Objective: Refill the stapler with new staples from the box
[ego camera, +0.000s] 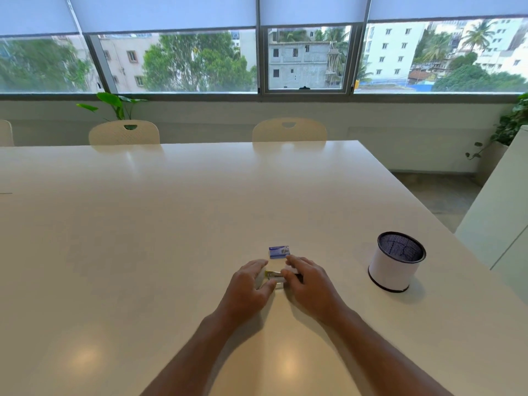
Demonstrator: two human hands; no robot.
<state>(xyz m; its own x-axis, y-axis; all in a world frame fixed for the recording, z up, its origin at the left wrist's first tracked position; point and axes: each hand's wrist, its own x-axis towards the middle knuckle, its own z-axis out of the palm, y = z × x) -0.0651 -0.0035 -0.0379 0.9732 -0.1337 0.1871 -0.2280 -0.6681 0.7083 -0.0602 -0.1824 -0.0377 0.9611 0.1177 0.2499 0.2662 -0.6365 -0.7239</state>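
- Stapler (273, 277) lies near the table's (143, 224) near edge, just before the staple box (279, 252).
- Left hand (248, 290) and right hand (310, 281) pinch its ends.
- Likely light, rigid, slippery metal; grip its sides.

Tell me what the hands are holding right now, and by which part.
Both hands are on the stapler: the left hand at its left end, the right hand at its right end. The exact grip is too small to tell.

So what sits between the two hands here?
In the head view, the small stapler lies on the table between the left hand and right hand, fingers of both touching it. The staple box lies just beyond.
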